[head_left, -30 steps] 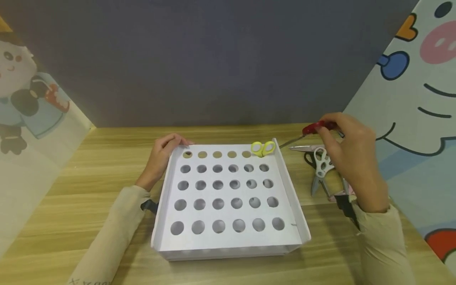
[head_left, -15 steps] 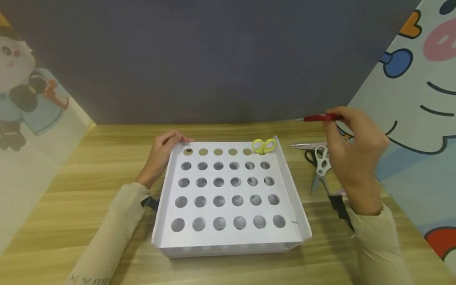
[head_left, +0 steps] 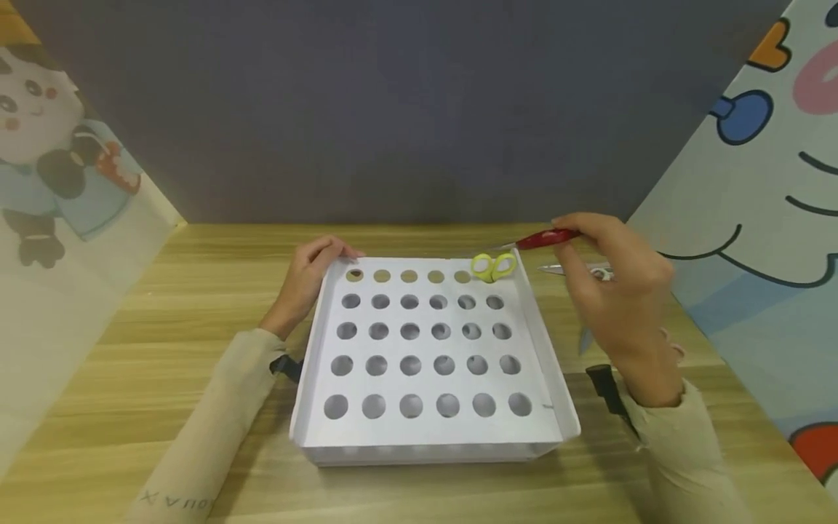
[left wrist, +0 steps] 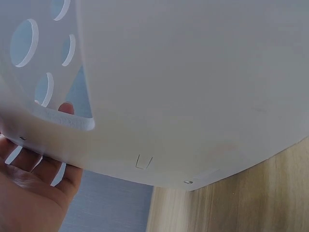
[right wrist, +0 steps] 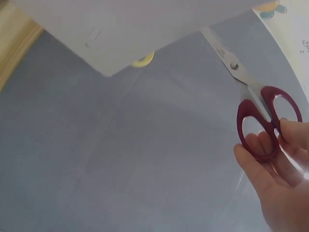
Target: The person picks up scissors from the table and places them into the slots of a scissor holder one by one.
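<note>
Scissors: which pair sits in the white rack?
The yellow-handled pair, in the back row's rightmost hole of the white rack; the red-handled pair is in the right hand, and others lie on the table.

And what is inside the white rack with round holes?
Yellow-handled scissors sit at the back right of the white rack, handles visible on top, blades hidden. No other scissors stick up from the holes, and most of the interior is covered from above.

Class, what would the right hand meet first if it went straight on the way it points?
Probably the rack, around its back edge by the yellow scissors, with the red scissors leading. Depth is unclear: they might pass above or behind it.
</note>
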A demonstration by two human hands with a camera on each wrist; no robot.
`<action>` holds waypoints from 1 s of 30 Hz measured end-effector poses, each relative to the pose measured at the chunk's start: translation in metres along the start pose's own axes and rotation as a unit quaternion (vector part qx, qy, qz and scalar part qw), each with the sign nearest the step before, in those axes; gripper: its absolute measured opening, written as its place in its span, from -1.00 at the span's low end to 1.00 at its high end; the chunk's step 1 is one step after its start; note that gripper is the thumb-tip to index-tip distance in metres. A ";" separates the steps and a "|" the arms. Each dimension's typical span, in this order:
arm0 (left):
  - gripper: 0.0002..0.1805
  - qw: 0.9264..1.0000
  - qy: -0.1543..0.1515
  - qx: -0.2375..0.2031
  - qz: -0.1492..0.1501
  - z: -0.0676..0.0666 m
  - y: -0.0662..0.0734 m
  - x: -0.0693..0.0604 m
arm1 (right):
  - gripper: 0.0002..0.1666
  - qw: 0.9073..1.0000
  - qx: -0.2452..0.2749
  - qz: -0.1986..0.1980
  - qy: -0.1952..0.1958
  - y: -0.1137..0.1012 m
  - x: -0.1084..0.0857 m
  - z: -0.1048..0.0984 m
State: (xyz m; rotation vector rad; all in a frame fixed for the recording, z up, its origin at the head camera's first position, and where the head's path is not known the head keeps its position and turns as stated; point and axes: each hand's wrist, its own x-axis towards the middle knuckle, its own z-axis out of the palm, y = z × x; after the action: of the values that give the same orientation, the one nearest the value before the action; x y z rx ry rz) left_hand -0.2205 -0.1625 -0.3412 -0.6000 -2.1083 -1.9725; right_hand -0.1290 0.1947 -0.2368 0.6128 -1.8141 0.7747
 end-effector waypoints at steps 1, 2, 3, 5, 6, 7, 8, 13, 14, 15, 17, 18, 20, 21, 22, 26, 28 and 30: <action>-0.59 1.000 0.001 -0.001 0.000 0.000 0.000 0.000 | -0.85 1.000 0.008 -0.006 -0.011 0.000 0.001 0.002; -0.59 1.000 0.001 -0.002 0.000 0.000 0.000 -0.001 | -0.84 1.000 0.012 -0.013 -0.023 0.000 0.002 0.004; -0.59 1.000 0.003 -0.002 0.000 -0.001 0.000 -0.001 | -0.82 0.999 0.016 -0.020 -0.036 0.000 0.003 0.006; -0.59 1.000 0.006 -0.003 0.000 -0.002 0.001 -0.002 | -0.80 0.997 0.021 -0.037 -0.058 0.000 0.006 0.011; -0.60 1.000 0.009 -0.002 0.000 -0.002 0.001 -0.003 | -0.80 0.996 0.022 -0.046 -0.068 0.000 0.008 0.013; -0.60 1.000 0.010 -0.001 0.001 -0.002 0.001 -0.003 | -0.81 0.995 0.021 -0.054 -0.079 0.000 0.010 0.015; -0.60 1.000 0.011 0.000 0.001 -0.002 0.001 -0.003 | -0.81 0.994 0.019 -0.063 -0.088 0.000 0.012 0.017; -0.61 1.000 0.004 -0.001 0.004 0.001 0.001 0.000 | -0.85 0.989 0.014 -0.085 -0.117 -0.001 0.019 0.024; -0.61 1.000 0.004 -0.001 0.006 0.002 0.001 0.000 | -0.85 0.989 0.013 -0.088 -0.122 -0.001 0.020 0.024; -0.61 1.000 0.004 -0.001 0.007 0.002 0.001 0.000 | -0.86 0.988 0.013 -0.090 -0.126 -0.001 0.021 0.026; -0.62 1.000 0.009 0.000 0.007 0.002 0.001 -0.001 | -0.86 0.986 0.013 -0.096 -0.135 -0.001 0.023 0.029; -0.62 1.000 0.010 -0.001 0.006 0.003 0.001 -0.001 | -0.86 0.985 0.012 -0.098 -0.141 -0.001 0.024 0.030; -0.62 1.000 0.011 -0.002 0.006 0.003 0.002 -0.001 | -0.87 0.983 0.007 -0.104 -0.154 0.000 0.025 0.034; -0.62 1.000 0.010 -0.003 0.004 0.003 0.002 -0.001 | -0.87 0.981 0.006 -0.105 -0.160 0.001 0.025 0.036; -0.62 1.000 0.009 -0.003 0.003 0.003 0.002 0.000 | -0.87 0.980 0.004 -0.108 -0.170 0.002 0.024 0.038; -0.62 1.000 0.005 0.005 0.000 0.004 0.002 0.001 | -0.86 0.970 0.002 -0.122 -0.209 0.007 0.021 0.048; -0.62 1.000 0.007 0.008 -0.001 0.004 0.001 0.001 | -0.84 0.964 0.009 -0.128 -0.231 0.009 0.020 0.055; -0.62 1.000 0.008 0.006 0.000 0.003 0.001 0.000 | -0.82 0.959 0.019 -0.128 -0.252 0.011 0.019 0.063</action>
State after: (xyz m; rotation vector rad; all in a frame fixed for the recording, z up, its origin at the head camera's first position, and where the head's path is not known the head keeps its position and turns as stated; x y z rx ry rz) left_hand -0.2192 -0.1594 -0.3402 -0.5787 -2.1092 -1.9568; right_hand -0.1815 0.1540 -0.2385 1.1259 -2.1197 0.5046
